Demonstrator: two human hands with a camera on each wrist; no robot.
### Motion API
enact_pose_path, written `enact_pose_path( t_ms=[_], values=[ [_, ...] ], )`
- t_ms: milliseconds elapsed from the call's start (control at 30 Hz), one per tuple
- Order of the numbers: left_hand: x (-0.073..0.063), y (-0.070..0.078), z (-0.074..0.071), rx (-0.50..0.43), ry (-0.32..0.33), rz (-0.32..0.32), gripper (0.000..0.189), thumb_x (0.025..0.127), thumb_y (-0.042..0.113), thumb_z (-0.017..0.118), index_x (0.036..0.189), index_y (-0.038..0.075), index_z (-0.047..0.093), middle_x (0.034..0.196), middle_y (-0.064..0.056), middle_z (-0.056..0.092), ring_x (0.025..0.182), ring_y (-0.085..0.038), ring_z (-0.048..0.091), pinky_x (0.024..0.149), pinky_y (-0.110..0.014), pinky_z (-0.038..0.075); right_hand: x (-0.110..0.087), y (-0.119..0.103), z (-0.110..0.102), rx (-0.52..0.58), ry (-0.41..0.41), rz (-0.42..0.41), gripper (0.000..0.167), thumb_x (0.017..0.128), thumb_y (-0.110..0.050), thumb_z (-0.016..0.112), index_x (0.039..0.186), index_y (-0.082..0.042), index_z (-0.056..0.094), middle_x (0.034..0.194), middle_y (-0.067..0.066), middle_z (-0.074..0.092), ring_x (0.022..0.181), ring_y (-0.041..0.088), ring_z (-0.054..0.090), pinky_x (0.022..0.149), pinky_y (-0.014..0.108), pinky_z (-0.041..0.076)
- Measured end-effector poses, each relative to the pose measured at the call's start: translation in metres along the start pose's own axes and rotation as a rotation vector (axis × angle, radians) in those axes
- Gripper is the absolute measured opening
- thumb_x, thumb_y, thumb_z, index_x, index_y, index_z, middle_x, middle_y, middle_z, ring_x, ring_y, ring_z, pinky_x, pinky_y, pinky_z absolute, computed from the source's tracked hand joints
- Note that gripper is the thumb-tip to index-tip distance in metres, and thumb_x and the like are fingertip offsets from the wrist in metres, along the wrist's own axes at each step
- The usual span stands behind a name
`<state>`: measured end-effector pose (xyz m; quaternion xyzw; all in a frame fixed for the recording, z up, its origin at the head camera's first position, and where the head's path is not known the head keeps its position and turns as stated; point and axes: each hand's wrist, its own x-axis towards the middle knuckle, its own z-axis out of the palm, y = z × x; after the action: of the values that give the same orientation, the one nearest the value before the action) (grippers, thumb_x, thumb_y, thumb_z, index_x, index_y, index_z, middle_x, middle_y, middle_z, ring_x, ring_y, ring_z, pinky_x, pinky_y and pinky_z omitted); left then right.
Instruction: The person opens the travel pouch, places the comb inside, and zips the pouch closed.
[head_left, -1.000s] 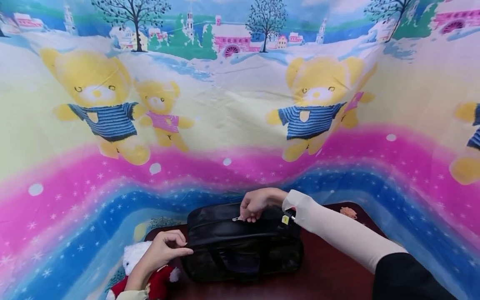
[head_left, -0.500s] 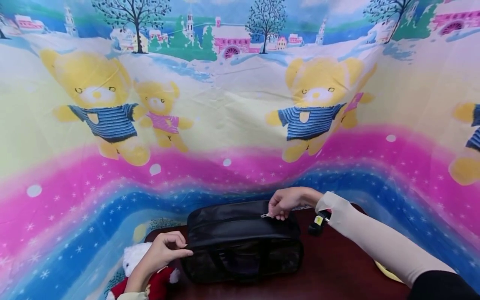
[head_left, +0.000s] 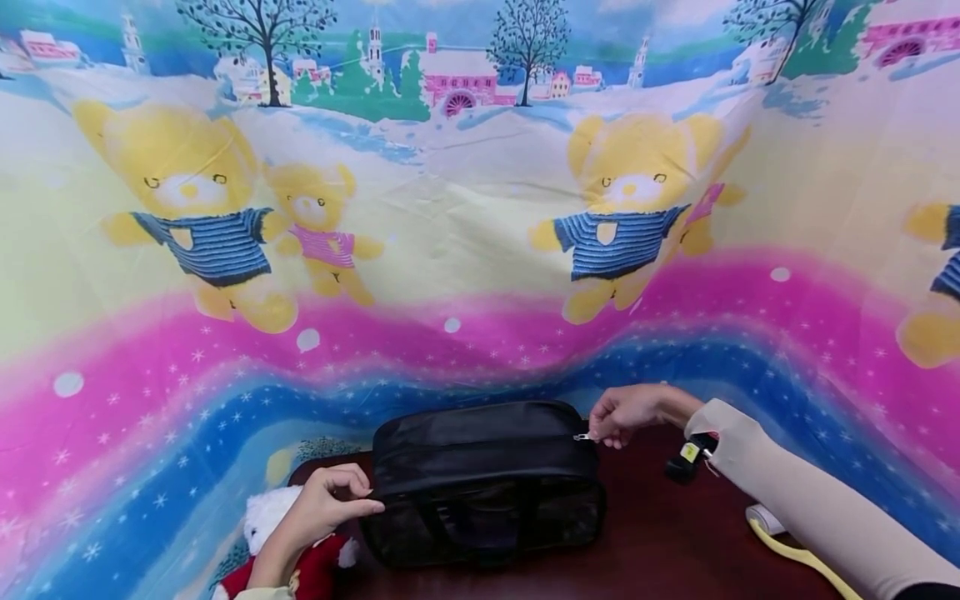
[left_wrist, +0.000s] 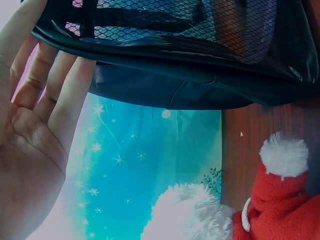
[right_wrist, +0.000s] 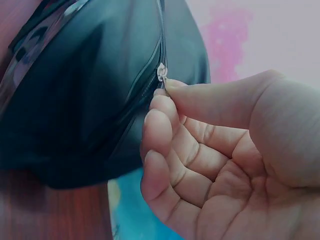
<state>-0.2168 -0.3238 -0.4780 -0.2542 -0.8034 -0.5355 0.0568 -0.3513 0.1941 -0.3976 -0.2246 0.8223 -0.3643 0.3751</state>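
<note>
A black bag point(head_left: 480, 446) stands on the table, its zipped top facing up and a mesh panel with dark straps on its near side. At its left end my left hand point(head_left: 324, 504) pinches the upper edge; in the left wrist view the fingers point(left_wrist: 70, 92) reach behind that edge. My right hand point(head_left: 628, 414) is at the bag's right end, pinching a silver zipper pull point(head_left: 582, 437) between thumb and index finger. The right wrist view shows the zipper slider point(right_wrist: 161, 72) near that end, the other fingers curled below it. Along the top the zipper line looks closed. The bag's contents cannot be made out.
Left of the bag sits a plush toy point(head_left: 318, 567) in red with white fur, partly behind my left forearm. A yellow curved object point(head_left: 810, 557) and a white cylinder point(head_left: 763, 518) lie at the right on the dark red-brown table point(head_left: 660, 533). A printed cloth point(head_left: 465, 233) hangs behind.
My right hand has drawn the zipper pull rightward from the middle of the bag's top to its right end. The left hand has stayed at the left corner.
</note>
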Motion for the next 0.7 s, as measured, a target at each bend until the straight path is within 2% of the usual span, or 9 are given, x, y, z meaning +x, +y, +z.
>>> enact_pose_path(
  t_ms=[133,367,700],
  values=[
    [-0.001,0.000,0.000,-0.012,0.000,-0.001,0.020,0.084,0.001,0.082,0.072,0.006,0.067,0.085,-0.010,0.066,0.077,-0.005,0.061,0.069,-0.028,0.056,-0.005,0.018,-0.001,0.020,0.019,0.008,0.014,0.100,-0.011,0.064,0.094,-0.002,0.073,0.078,0.002,0.066,0.071,0.012,0.063,0.069,0.026,0.053],
    [-0.002,-0.001,0.000,-0.013,0.004,0.010,0.020,0.084,0.000,0.082,0.072,0.005,0.066,0.085,-0.010,0.066,0.076,-0.004,0.060,0.069,-0.027,0.055,-0.003,0.054,0.000,0.019,0.044,0.028,0.016,0.100,-0.016,0.066,0.093,-0.003,0.073,0.078,0.002,0.066,0.071,0.012,0.064,0.070,0.028,0.054],
    [-0.002,0.000,0.001,0.002,0.003,-0.006,0.021,0.085,0.003,0.082,0.072,0.006,0.066,0.086,-0.007,0.067,0.078,-0.006,0.061,0.072,-0.026,0.055,0.005,0.098,0.012,0.033,0.025,0.025,0.021,0.102,-0.020,0.065,0.096,-0.002,0.074,0.079,0.000,0.067,0.070,0.010,0.064,0.069,0.029,0.057]
  ],
)
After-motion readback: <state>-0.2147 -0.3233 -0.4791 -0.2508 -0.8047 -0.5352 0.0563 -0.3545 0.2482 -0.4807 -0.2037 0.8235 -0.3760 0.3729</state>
